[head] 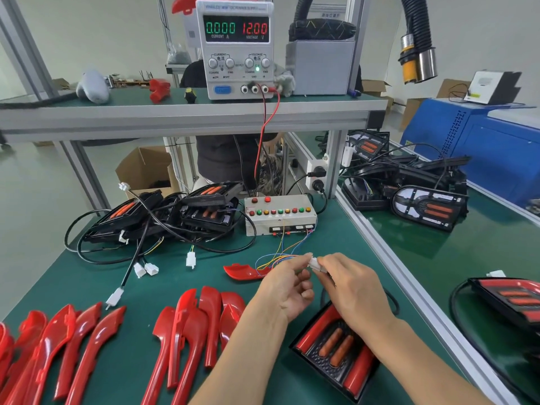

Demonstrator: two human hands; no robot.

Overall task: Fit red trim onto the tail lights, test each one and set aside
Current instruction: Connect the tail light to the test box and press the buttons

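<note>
The tail light [336, 349] with red trim already along its sides lay on the bench [204, 258] just beneath the person's forearms, near the front edge, its black ribbed face and two orange lamp bars turned up. Both hands were busy above it with a white connector [316, 263]: the left hand [287, 287] pinched one half between thumb and fingertips, and the right hand [347, 285] gripped the other half, the two halves touching or nearly mated; which it was could not be told. Thin coloured wires [280, 252] ran from the connector back to the test box [280, 214] with its row of coloured buttons.

By its look the tail light was a light, stiff moulded shell with a glossy trim that would slip under fingers and mark easily; it seemed best taken by its black outer edges, not by the lamp bars or the lead. The connector looked small and brittle, so holding it by the housing, never by the wires, seemed wise.

One loose trim piece [245, 271] lay just beside the left hand, and more red trim pieces [187, 331] sat in rows along the bench front. Untrimmed lights with tangled black cables [175, 211] were heaped left of the box. On the shelf above, the power supply [235, 48] read zero current, so the test seemed not yet running.
</note>
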